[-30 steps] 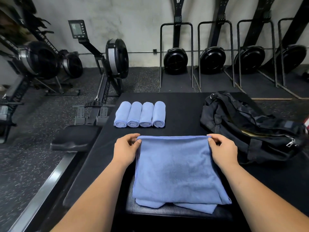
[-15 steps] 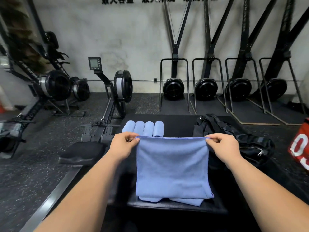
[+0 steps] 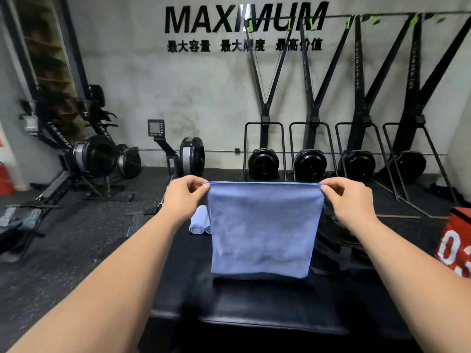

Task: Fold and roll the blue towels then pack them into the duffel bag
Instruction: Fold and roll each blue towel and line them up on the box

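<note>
A blue towel (image 3: 262,228) hangs in the air in front of me, stretched flat by its top edge. My left hand (image 3: 184,197) pinches the top left corner and my right hand (image 3: 349,200) pinches the top right corner. The towel's lower edge hangs just above the black padded table (image 3: 254,309). Behind its left side, the ends of rolled blue towels (image 3: 200,221) lie on the table; the hanging towel hides most of them. The black duffel bag (image 3: 331,240) sits behind the towel's right side, mostly hidden by it and my right arm.
A red box with white numbers (image 3: 456,240) stands at the right edge. Rowing machines (image 3: 84,159) fill the floor on the left. Several ski machines (image 3: 308,161) line the back wall. Dark rubber flooring surrounds the table.
Both hands have lifted the towel off the table, from lying flat to hanging free in the air. My view has tilted upward, showing more of the wall.
</note>
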